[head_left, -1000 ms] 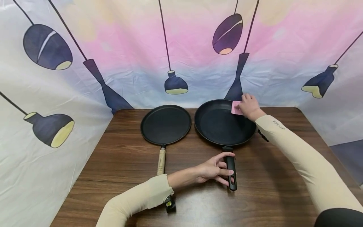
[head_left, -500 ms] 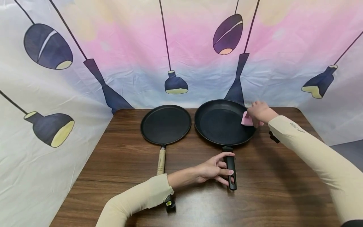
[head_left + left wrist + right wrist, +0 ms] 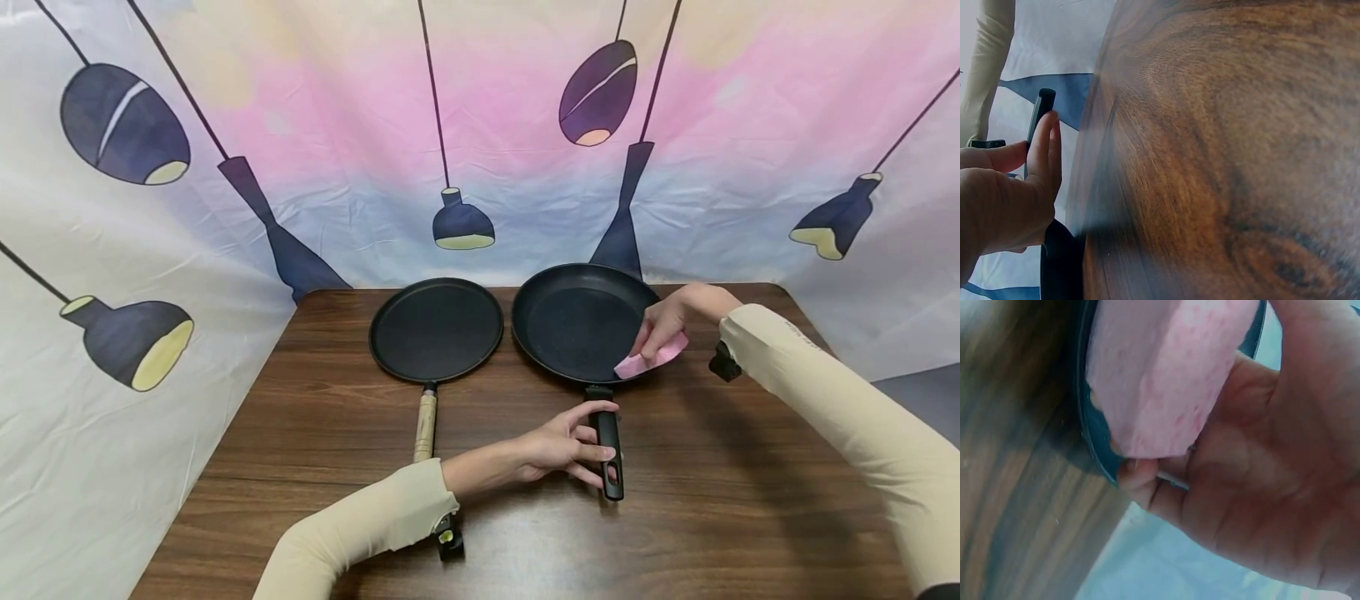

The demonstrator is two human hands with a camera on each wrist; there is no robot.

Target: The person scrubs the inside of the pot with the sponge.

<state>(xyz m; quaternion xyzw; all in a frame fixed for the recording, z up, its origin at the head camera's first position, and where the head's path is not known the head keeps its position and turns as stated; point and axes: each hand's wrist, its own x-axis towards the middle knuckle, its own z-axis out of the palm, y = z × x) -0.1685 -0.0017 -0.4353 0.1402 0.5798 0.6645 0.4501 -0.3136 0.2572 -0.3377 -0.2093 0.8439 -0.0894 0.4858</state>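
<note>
A black frying pan (image 3: 573,325) lies on the right of the table, its handle (image 3: 610,442) toward me. My left hand (image 3: 562,444) holds that handle between thumb and fingers; the left wrist view shows the handle (image 3: 1040,115) pinched by the hand (image 3: 1013,194). Inside the pan's near right rim, my right hand (image 3: 666,321) grips a pink sponge (image 3: 660,357) and rests it against the side wall. Up close in the right wrist view the sponge (image 3: 1166,375) looks thick, with the fingers behind it and partly hidden.
Left of the frying pan lies a flat black crepe pan (image 3: 437,329) with a pale wooden handle (image 3: 425,421), its end covered by my left forearm. The wooden table (image 3: 315,433) ends at a printed lamp-pattern cloth (image 3: 360,167) behind both pans.
My right hand has carried the sponge from the pan's far right rim, down along its right side, to the near right rim. The left hand stays on the handle.
</note>
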